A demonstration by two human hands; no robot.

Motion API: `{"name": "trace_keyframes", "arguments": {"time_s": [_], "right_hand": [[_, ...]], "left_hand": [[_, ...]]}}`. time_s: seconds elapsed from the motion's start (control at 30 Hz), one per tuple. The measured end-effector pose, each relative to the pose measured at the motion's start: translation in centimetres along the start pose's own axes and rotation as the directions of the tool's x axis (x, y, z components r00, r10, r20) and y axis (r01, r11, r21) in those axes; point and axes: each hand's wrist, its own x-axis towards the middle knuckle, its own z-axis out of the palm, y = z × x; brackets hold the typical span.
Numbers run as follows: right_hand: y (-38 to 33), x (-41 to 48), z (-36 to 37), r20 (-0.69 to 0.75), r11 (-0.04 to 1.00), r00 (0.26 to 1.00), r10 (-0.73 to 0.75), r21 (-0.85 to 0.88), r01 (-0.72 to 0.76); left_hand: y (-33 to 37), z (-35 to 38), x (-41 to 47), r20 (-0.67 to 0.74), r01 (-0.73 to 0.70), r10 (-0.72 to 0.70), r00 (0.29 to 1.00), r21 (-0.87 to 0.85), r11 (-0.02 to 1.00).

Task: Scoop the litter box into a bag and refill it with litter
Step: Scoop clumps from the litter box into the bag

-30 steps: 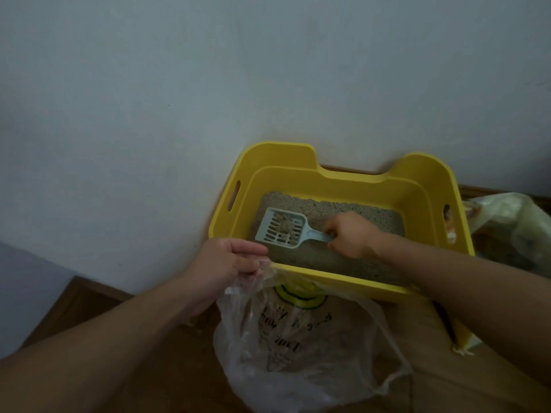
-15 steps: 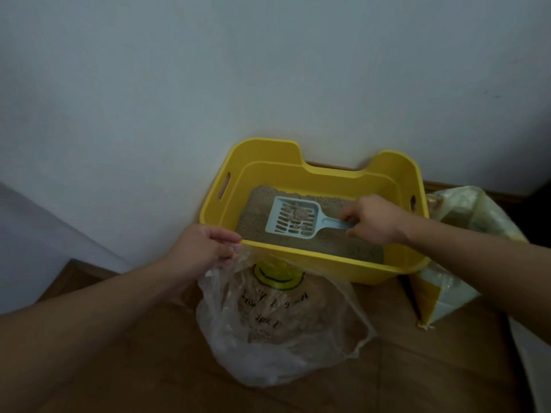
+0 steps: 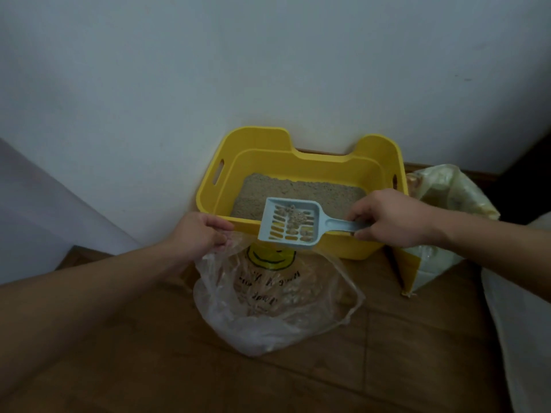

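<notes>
A yellow litter box (image 3: 259, 144) stands against the white wall, holding grey-brown litter (image 3: 298, 192). My right hand (image 3: 384, 216) grips the handle of a pale blue slotted scoop (image 3: 290, 223). The scoop holds several clumps and hovers over the box's front rim, just above the open mouth of a clear plastic bag (image 3: 274, 296) with a yellow smiley print. My left hand (image 3: 202, 234) pinches the bag's left edge at the box's front left corner, holding the mouth open. The bag rests on the wooden floor with some waste inside.
A yellow and white litter sack (image 3: 441, 222) leans right of the box. The white wall (image 3: 268, 70) rises directly behind. Brown wooden floor (image 3: 387, 353) spreads in front. A pale surface (image 3: 524, 323) runs along the right edge, another (image 3: 44, 216) at the left.
My right hand has lifted the scoop out of the litter and drawn it toward me, over the front rim above the bag. My left hand keeps hold of the bag's edge.
</notes>
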Motion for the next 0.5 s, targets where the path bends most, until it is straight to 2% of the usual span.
{"name": "trace_keyframes", "arguments": {"time_s": [0.2, 0.5], "right_hand": [[-1.4, -1.3, 3.2, 0.122, 0.998, 0.991, -0.049, -0.034, 0.054], [-2.3, 0.9, 7.7, 0.260, 0.995, 0.965, -0.023, -0.092, 0.049]], "left_hand": [[-0.1, 0.0, -0.1, 0.014, -0.012, 0.011, 1.000, 0.031, 0.999], [0.0, 0.4, -0.3, 0.026, -0.027, 0.027, 0.999, 0.003, 1.000]]}}
